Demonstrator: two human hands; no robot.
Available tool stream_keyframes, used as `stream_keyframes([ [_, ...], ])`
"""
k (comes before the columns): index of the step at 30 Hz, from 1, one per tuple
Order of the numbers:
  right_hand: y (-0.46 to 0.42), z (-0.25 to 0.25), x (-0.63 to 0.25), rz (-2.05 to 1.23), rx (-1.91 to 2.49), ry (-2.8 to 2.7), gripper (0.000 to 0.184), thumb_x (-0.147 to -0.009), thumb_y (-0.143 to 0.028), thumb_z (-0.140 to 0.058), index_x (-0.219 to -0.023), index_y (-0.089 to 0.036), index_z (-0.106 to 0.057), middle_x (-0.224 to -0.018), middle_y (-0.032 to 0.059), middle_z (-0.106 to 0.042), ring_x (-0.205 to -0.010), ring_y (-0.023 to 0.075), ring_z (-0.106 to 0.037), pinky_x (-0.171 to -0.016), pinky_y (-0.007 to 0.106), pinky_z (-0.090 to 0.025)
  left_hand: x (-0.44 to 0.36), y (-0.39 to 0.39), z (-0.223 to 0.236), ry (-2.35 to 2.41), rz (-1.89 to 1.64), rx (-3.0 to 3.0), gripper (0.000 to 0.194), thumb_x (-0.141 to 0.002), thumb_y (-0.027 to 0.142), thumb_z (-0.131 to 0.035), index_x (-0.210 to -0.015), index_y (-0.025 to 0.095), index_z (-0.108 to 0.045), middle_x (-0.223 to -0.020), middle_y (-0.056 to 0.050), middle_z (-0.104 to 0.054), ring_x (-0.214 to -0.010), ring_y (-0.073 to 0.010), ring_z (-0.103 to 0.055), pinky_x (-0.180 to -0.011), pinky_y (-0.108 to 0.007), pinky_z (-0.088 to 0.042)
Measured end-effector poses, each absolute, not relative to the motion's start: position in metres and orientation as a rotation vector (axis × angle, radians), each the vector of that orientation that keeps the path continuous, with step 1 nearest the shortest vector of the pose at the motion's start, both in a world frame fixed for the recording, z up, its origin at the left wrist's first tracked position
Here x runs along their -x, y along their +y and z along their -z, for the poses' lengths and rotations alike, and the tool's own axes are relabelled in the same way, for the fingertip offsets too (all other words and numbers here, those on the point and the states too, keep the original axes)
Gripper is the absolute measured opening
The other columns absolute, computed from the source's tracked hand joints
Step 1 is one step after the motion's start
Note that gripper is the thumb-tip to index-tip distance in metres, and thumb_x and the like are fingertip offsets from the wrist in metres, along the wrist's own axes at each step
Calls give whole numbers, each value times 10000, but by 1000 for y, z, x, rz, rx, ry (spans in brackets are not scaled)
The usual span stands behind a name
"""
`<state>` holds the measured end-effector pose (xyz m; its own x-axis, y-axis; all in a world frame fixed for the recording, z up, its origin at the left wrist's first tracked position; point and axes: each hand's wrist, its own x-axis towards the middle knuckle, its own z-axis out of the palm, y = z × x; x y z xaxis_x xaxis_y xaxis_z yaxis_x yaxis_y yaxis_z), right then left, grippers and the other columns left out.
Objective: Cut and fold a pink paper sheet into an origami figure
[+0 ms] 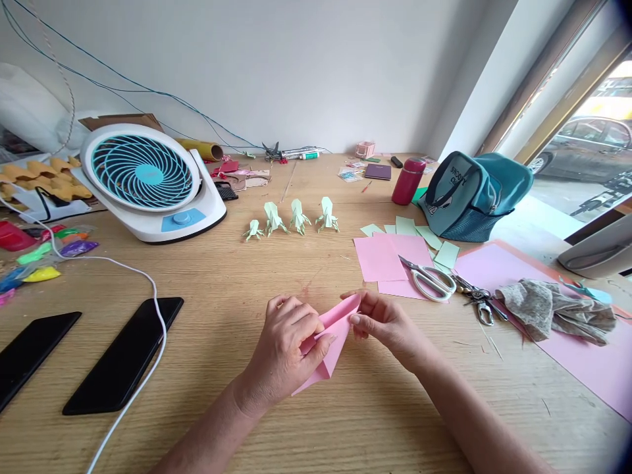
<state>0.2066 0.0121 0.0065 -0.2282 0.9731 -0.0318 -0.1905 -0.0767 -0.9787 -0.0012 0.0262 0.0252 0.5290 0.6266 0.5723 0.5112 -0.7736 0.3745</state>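
Pinching left hand (291,336): thumb and fingers grip the pink paper (340,329) on its nine o'clock side.
Right hand (382,326): thumb and fingers pinch the paper's one o'clock end.
Pink paper: folded, slanting between both hands over the wooden table (222,368).
Green paper figures (297,216): four in a row, toward eleven o'clock of the paper.
Scissors (423,270): two o'clock, lying partly on pink sheets (378,260).
Red bottle (409,183): one o'clock.
Fan (149,174): ten o'clock.
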Motion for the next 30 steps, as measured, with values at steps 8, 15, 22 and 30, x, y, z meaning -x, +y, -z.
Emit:
stream_keyframes([
  [8,10,3,-202,-1656,945,-1054,325,-790,-449,-775,-830,-172,-610,-669,-12,-649,-570,101,-591,-553,224,-429,1,24,-23,954,-1069,-2588,236,-916,201,-564,-688,192,-505,-665,14,-566,-715,-164,-482,-823,-368,-357],
  [15,10,0,-198,-1680,902,-989,307,-768,-417,-801,-829,-170,-630,-702,-11,-673,-547,90,-595,-536,213,-461,3,24,-21,969,-1013,-2526,171,-909,187,-550,-740,192,-518,-684,5,-556,-708,-171,-480,-792,-365,-359],
  [22,10,1,-192,-1656,936,-1039,334,-758,-420,-806,-808,-160,-603,-668,-13,-674,-509,86,-597,-497,201,-463,3,27,-25,1011,-943,-2571,175,-905,217,-557,-733,190,-542,-701,2,-593,-702,-179,-509,-758,-369,-345],
  [30,10,6,-189,-1627,896,-1158,331,-796,-426,-772,-870,-151,-602,-691,-14,-673,-553,96,-628,-545,216,-501,3,25,-24,894,-879,-2576,65,-893,193,-588,-830,185,-600,-932,-35,-637,-848,-188,-570,-806,-344,-410],
])
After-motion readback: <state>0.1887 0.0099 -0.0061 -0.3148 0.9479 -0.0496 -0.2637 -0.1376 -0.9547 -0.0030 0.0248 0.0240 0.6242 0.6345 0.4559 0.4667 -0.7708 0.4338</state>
